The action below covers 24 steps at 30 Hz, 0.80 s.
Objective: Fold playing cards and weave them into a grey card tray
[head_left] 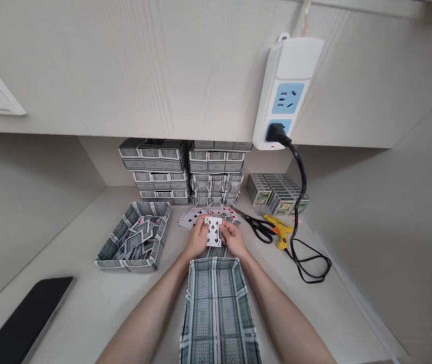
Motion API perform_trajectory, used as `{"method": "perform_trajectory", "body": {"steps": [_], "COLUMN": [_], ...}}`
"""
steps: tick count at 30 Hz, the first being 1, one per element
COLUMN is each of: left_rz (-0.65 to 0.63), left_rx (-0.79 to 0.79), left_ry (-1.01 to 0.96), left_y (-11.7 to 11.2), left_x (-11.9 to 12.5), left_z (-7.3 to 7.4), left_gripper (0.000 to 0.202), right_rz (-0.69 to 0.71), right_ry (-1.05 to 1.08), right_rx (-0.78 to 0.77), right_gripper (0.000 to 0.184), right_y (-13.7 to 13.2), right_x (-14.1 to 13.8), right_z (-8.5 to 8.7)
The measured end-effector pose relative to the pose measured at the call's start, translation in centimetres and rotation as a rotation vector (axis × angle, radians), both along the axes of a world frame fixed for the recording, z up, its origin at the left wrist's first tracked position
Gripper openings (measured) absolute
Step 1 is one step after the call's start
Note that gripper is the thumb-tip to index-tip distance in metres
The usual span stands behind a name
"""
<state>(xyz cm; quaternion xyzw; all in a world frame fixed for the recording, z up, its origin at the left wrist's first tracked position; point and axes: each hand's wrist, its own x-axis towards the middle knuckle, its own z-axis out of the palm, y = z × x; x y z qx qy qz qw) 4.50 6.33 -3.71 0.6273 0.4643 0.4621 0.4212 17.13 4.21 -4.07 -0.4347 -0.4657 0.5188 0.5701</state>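
Note:
Between my two hands a playing card [213, 232], the seven of spades, is held face up. The fingers of my left hand [198, 236] pinch its left edge, and my right hand [232, 237] grips the right edge. Whether more cards lie behind it is hidden. Just beyond my hands, loose cards [192, 217] lie spread on the table, some face up with red and black pips. Below my wrists, between my forearms, stands an open box [216, 308] made of grey patterned cards; nothing shows inside it. A few card backs peek out under the held card.
On the left sits a card-made tray [155, 255] full of folded cards, with a black tablet-like device [30, 318] nearer me. Stacked card boxes [216, 167] line the back. Right are scissors [263, 228], a yellow glue gun [281, 230], its cord, card packs [276, 192] and a power strip [291, 76].

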Motion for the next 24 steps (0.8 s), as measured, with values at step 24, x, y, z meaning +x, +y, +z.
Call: {"method": "perform_trajectory", "body": {"steps": [24], "left_rz": [-0.075], "left_rx": [-0.025], "left_ry": [-0.104], "left_y": [0.6], "left_x": [0.0], "left_z": [-0.9], "left_gripper": [0.017], "right_rz": [0.001], "right_ry": [0.108], "right_rx": [0.033], "right_gripper": [0.021], "right_y": [-0.1], "right_x": [-0.2], "right_z": [-0.1]}}
